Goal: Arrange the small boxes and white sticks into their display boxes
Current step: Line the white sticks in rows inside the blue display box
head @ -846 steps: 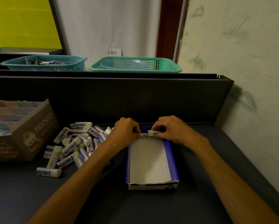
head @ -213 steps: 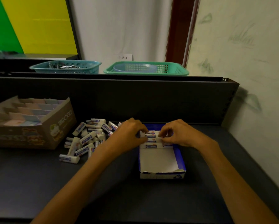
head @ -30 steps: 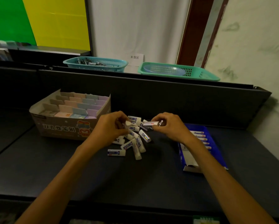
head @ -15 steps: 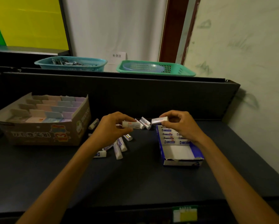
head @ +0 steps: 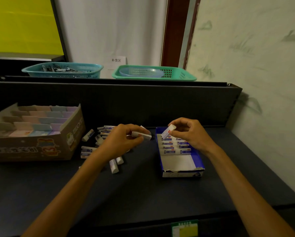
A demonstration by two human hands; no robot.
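Reading from the left, a cardboard display box (head: 40, 147) holds rows of pastel small boxes (head: 39, 120) in stepped tiers. Just beside it, loose white sticks (head: 114, 165) lie scattered on the dark shelf (head: 143, 194). The left hand (head: 121, 142) pinches one stick (head: 143, 135) above this pile; the right hand (head: 189, 134) pinches another stick (head: 168, 131), tilted, over the far end of the blue display box (head: 180, 172). Four rows of sticks already fill that box's far half; its near half shows bare white lining. The sticks appear light, rigid and smooth-sleeved, so a fingertip pinch across the middle should suffice.
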